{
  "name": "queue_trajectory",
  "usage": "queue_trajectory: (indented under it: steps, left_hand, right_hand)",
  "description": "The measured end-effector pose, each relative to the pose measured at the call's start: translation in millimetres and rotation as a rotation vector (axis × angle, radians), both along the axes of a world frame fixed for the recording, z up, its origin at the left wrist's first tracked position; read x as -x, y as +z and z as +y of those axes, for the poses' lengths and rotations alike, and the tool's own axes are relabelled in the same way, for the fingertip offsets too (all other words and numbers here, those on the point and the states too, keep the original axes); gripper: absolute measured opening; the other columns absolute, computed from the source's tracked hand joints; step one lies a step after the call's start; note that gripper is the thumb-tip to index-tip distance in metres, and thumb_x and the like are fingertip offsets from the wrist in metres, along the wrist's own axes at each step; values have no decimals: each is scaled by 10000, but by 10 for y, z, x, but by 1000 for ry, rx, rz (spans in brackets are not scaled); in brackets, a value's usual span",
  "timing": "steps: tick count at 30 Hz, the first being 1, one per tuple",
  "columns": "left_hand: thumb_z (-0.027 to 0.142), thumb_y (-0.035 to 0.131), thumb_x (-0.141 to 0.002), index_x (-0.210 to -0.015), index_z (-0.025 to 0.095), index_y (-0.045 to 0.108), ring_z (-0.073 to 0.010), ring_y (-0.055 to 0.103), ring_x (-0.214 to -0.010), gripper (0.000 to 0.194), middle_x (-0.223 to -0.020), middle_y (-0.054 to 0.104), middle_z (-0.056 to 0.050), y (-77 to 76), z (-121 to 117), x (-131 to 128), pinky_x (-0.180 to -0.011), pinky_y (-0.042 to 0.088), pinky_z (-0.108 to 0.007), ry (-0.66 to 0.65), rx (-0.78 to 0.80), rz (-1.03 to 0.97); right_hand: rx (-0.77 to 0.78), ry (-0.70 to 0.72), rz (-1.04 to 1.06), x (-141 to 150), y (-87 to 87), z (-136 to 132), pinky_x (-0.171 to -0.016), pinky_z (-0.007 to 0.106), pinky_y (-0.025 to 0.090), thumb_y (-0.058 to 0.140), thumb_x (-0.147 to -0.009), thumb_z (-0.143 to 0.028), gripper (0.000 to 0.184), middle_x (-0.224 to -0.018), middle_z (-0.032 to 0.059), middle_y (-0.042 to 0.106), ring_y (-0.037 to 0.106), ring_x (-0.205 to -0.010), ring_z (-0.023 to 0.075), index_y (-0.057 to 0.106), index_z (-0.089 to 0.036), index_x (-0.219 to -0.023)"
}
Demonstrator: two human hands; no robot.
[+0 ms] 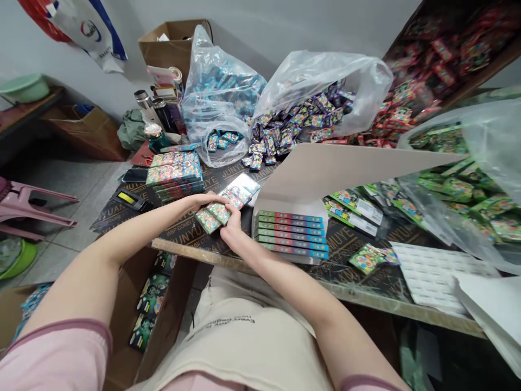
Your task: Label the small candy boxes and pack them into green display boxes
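While left hand (pixel 209 200) and right hand (pixel 233 220) clamp fingers on packs (pixel 208 219) at dial centre, one row (pixel 291 232) lies in the open box (pixel 313 174), three o'clock; loose packets (pixel 280 130), one o'clock, appear unboxed.

L arm (pixel 140 231) & R arm (pixel 285 277) ext'd fwd, L hand (pixel 209 199) nr R hand (pixel 233 219), both gripping

Two small, flat, green packs (pixel 207 221) with bright round pictures lie side by side on a slant, picture side up, held by the left hand (pixel 210 199) and the right hand (pixel 232 220).
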State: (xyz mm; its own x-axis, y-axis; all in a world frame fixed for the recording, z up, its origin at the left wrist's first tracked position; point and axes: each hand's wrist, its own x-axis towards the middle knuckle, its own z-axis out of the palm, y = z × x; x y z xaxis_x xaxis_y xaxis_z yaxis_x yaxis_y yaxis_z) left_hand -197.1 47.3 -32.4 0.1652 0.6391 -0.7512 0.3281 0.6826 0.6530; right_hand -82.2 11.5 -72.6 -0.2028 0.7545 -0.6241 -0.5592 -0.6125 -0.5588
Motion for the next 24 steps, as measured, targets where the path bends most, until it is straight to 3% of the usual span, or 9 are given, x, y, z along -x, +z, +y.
queue_trajectory:
  steps: [3, 6, 8, 10, 12, 16, 18, 20, 24]
  left_hand:
    - [448, 800, -525, -1189, 203, 506, -275, 663, -926, 767, -1080, 673, -84, 92, -110, 176, -757, 553, -346, -36, -62, 117]
    - [413, 833, -418, -1288, 203, 447, -331, 575, -1104, 974, -1237, 576, -112, 191, -184, 282, -916, 490, -375, -233, -256, 373]
    - [401, 846, -357, -1319, 198, 446, -394, 472, -1206, 1062, -1299, 509, -141, 218, -251, 274, -1016, 402, -428, -371, -435, 625]
    - [414, 842, -353, -1365, 192, 415, -439, 399, -1244, 1120, -1335, 457, -171, 210, -338, 207, -1055, 327, -494, -472, -584, 788]
    - [438, 831, -384, -1415, 178, 359, -445, 383, -1244, 1163, -1348, 434, -193, 190, -431, 120, -1057, 297, -527, -546, -681, 828]
    - [518, 809, -438, -1456, 168, 316, -427, 345, -1294, 1184, -1409, 399, -204, 159, -612, 127, -1118, 173, -549, -580, -796, 756]
    - [590, 774, -502, -1425, 191, 383, -403, 297, -1351, 1079, -1461, 368, -175, 114, -723, 272, -1152, 89, -532, -436, -828, 696]
    - [667, 663, -640, -1419, 216, 398, -344, 278, -1392, 939, -1497, 346, -133, 9, -854, 444, -1174, 109, -467, -96, -825, 617]
    - [679, 97, -898, -1503, 239, 212, -200, 291, -1423, 756, -1544, 313, -61, -346, -1076, 530, -1141, 257, -331, 584, -691, 204]
  right_hand:
    - [17, 94, -46, -19, 99, -319, -800, 354, 513, 553, -666, -274, 394, -890, 25, 707, 635, -919, 220, 584, -183, -1048]
    - [-8, 259, -131, -289, 229, -671, -910, 451, 460, 676, -595, -282, 580, -1104, 75, 677, 571, -1099, 293, 572, -198, -1160]
    - [-268, 365, -373, -542, 350, -805, -1017, 487, 375, 721, -598, -341, 838, -1367, 87, 522, 425, -1290, 317, 415, -255, -1373]
    - [-735, 496, -770, -735, 476, -762, -1104, 516, 246, 729, -631, -431, 1028, -1546, 92, 261, 189, -1428, 340, 197, -277, -1496]
    - [-1178, 693, -1083, -793, 554, -536, -1129, 569, 101, 774, -594, -475, 1107, -1589, 90, 113, 10, -1452, 391, 180, -283, -1509]
    - [-1540, 1077, -1222, -599, 482, 97, -1070, 656, -55, 878, -435, -411, 1185, -1537, 147, 258, 103, -1408, 470, 315, -311, -1474]
    - [-1540, 1155, -1233, -492, 390, 305, -1052, 674, -32, 866, -442, -448, 1199, -1449, 196, 377, 249, -1347, 473, 301, -283, -1486]
    - [-1548, 1183, -1244, -440, 315, 389, -1045, 673, 20, 842, -460, -515, 1210, -1373, 209, 442, 343, -1281, 461, 272, -270, -1499]
    - [-1613, 1196, -1274, -454, 261, 344, -1040, 651, 73, 796, -462, -636, 1237, -1370, 214, 427, 360, -1258, 460, 245, -271, -1507]
